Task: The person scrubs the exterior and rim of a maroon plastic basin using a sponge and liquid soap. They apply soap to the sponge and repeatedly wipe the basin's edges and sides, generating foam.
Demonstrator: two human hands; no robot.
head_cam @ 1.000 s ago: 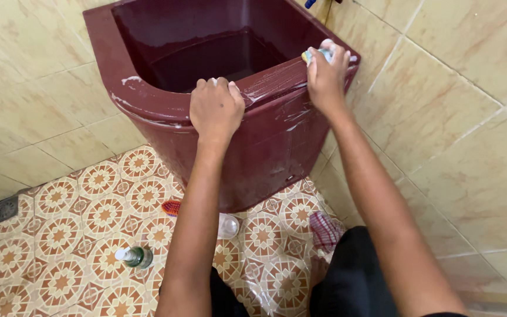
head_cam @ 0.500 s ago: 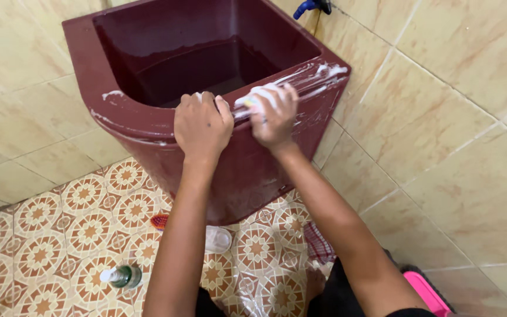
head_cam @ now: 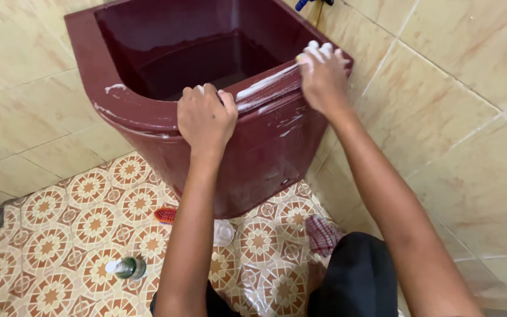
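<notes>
Head view shows you crouched on the patterned tile floor [head_cam: 60, 235] in front of a dark red water tub [head_cam: 165, 41] that stands in the corner of the tiled walls [head_cam: 459, 117]. Your left hand [head_cam: 206, 117] rests on the tub's front rim [head_cam: 142, 117], fingers curled over its inner edge and pressed together, bracing you. Your right hand [head_cam: 324, 76] is at the right corner of the same rim, fingers closed around a small soapy scrubbing pad [head_cam: 312, 54] that is mostly hidden under them; only a foamy bit shows at the fingertips. A white soap streak [head_cam: 265, 85] runs along the rim between your two hands, and thinner smears trail down the outer wall below it.

To scrub well here, I would judge it best to keep the pad flat on the rim top, press evenly, and overlap each pass so no strip is left dull. Keep the bracing hand where it is, since wet tile is likely slippery. The corner probably needs short strokes, with the pad turned to follow the rounded edge.

On the floor at the tub's foot lie a red brush [head_cam: 166, 215] and a clear lid [head_cam: 223, 232], touching the base or just beside it. A green bottle [head_cam: 127, 267] lies nearer you to the left, a checked cloth [head_cam: 323, 233] by the right wall.
</notes>
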